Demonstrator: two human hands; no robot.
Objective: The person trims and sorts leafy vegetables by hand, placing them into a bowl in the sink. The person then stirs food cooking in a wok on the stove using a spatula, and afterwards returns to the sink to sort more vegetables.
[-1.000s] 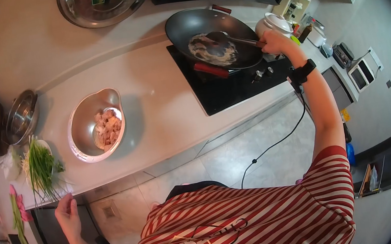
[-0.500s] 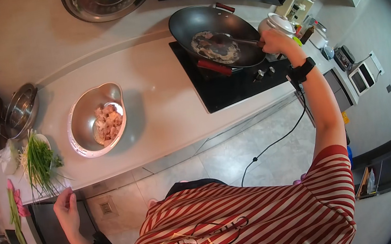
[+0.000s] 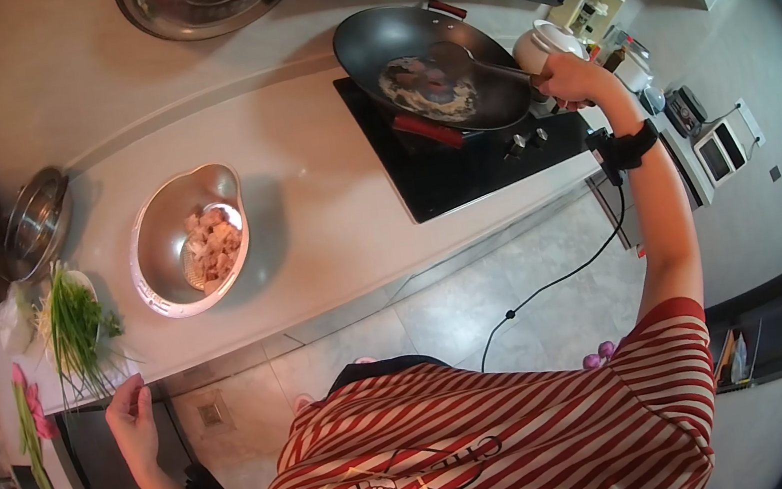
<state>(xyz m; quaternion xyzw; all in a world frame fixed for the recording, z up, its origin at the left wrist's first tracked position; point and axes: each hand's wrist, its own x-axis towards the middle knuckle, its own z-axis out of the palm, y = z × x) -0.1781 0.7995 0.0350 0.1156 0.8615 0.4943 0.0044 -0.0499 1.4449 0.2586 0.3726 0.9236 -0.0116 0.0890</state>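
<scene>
My right hand (image 3: pixel 577 79) is wrapped round the handle of a dark spatula (image 3: pixel 501 69), whose rounded head rests inside the wok. That black wok (image 3: pixel 381 39), with red side handles, sits tilted in view on the cooktop (image 3: pixel 437 182). A whitish layer with a pool of liquid (image 3: pixel 433 86) covers its bottom. Low at the left, my left hand (image 3: pixel 132 420) hangs beside the counter edge, fingers loosely bent and nothing in them. Closest to it are green scallions (image 3: pixel 74 322) on the counter. A steel bowl (image 3: pixel 152 235) holds chunks of pale pink raw meat (image 3: pixel 214 243).
Steel basins (image 3: pixel 39 221) stand at the far left, and a large round metal tray (image 3: pixel 165 15) leans at the back. Beside the wok is a white lidded pot (image 3: pixel 548 41). A black cable (image 3: pixel 567 274) hangs from my right wrist.
My right hand has shifted to the right, drawing the spatula's head towards the back right of the wok. The left hand has barely moved.
</scene>
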